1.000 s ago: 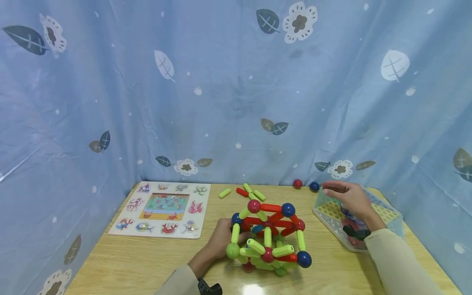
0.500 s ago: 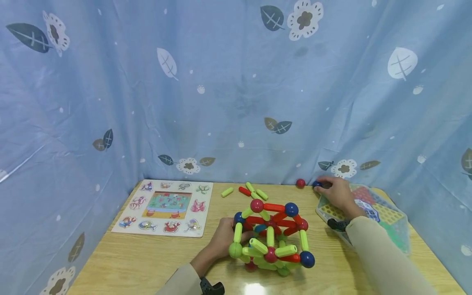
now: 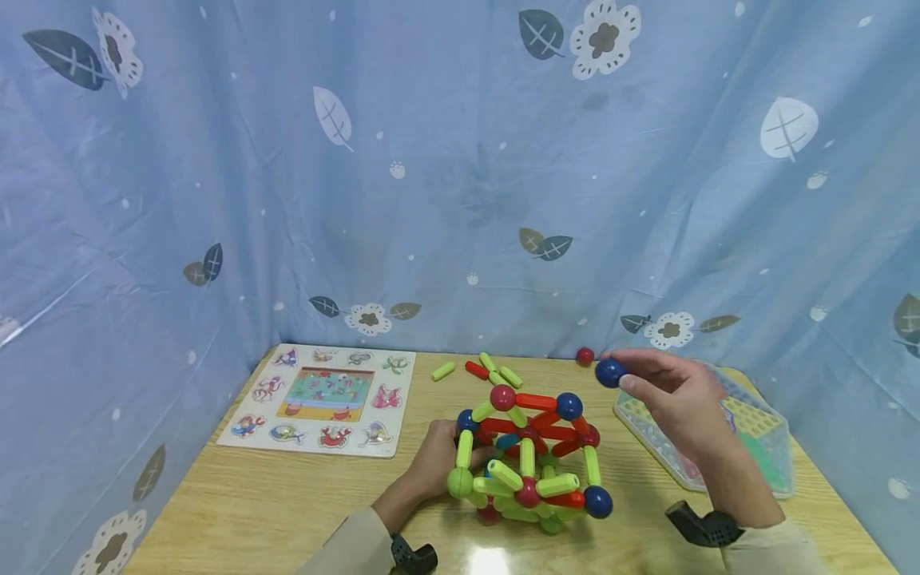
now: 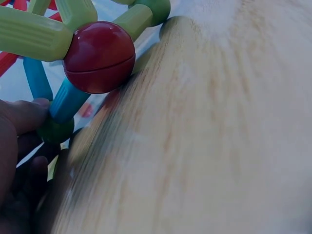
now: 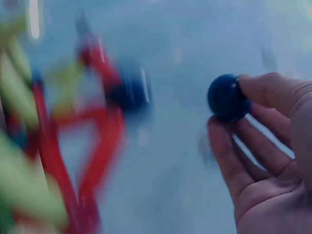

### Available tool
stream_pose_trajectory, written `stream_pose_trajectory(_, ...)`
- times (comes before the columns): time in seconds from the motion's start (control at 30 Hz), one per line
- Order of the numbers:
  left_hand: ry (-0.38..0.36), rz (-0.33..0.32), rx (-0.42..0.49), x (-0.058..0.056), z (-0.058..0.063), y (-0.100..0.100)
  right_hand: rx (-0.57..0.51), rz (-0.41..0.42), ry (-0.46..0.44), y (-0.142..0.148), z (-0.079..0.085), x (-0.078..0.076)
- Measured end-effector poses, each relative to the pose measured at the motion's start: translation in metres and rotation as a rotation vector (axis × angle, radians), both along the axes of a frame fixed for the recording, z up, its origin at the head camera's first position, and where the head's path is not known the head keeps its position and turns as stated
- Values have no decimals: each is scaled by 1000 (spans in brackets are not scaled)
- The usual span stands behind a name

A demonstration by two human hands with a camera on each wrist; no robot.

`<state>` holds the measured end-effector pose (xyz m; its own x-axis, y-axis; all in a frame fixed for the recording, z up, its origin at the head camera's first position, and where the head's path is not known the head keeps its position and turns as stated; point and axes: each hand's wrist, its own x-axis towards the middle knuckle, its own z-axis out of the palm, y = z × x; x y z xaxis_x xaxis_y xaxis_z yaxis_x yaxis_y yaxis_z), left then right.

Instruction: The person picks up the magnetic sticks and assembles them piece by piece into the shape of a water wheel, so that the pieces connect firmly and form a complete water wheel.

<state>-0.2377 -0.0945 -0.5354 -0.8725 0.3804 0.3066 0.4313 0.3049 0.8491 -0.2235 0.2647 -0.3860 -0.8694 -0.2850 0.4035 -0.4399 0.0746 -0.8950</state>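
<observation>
A dark blue ball (image 3: pixel 610 373) is pinched between the thumb and fingertips of my right hand (image 3: pixel 686 403), up off the table. The right wrist view shows the same blue ball (image 5: pixel 228 98) at the fingertips. On the table in front of me stands a magnetic ball-and-rod structure (image 3: pixel 528 492) of red, blue and green balls joined by red, yellow-green and blue rods. My left hand (image 3: pixel 434 461) grips its left side, partly hidden behind it. In the left wrist view the thumb and fingers hold a green ball (image 4: pixel 57 129) low on it, below a red ball (image 4: pixel 100 57).
Several loose rods (image 3: pixel 496 377) and a red ball (image 3: pixel 585 356) lie at the back of the table. A picture puzzle board (image 3: pixel 402 383) is at the left. At the right stands a clear compartment box (image 3: pixel 779 471), partly behind my right arm. A blue curtain (image 3: pixel 460 160) hangs behind.
My right hand went from over the box to the blue ball at the back, pinched it and lifted it toward me. The left hand stays on the structure.
</observation>
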Motion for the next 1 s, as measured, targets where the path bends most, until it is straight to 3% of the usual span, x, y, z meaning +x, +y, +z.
stream_pose_trajectory(0.17, -18, -2, -5, 0, 3, -1, 109, 279, 17, -59, 23, 23)
stream_pose_trajectory(0.27, -28, -27, 14, -1, 1, -1, 148, 431, -14, -89, 25, 26)
stream_pose_trajectory(0.37, -9, -28, 24, -1, 0, -2, 217, 519, -29, -110, 22, 25)
stream_pose_trajectory(0.67, 3, 5, -2, -1, -2, -5, 462, 552, -91, -126, 10, 17)
stream_pose_trajectory(1.0, -13, 4, 8, 0, -1, -5, 386, 637, -142, -125, 6, 17)
